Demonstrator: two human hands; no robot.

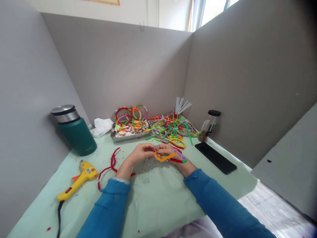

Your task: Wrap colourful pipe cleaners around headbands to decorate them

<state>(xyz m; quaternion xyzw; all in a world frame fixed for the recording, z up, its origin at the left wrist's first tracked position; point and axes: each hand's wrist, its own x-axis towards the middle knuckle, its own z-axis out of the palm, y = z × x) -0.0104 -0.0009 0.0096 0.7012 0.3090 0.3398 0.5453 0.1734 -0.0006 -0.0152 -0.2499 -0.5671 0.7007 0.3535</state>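
Three grey partition walls (116,66) enclose the tabletop (148,205), which wears a pale green cover. With the hands as the centre of a dial, a tangled heap of fuzzy stems (168,127) spreads at one o'clock. A green flask (76,135) leans in view at ten, a metal tray (133,136) of shell-like pieces sits at eleven, and a flat black slab (215,158) lies at three. The yellow glue gun (79,180) rests at eight; a black-lidded jar (209,122) stands at two. Loose red stems (113,162) lie near nine, partly behind the left forearm.

The left hand (138,153) and right hand (170,148) nearly meet above the tabletop. The fingers of both are pinched together on the multicoloured loop (162,159), though exactly which part each grips cannot be told. Its orange stretch hangs at six o'clock under the right fingers; purple, green and red stretches reach toward four, over the wrist.

The loop should be very light, soft outside and springy within, not slippery, and easily kinked. A fingertip pinch close to a join probably serves best, since squeezing mid-curve could bend it.
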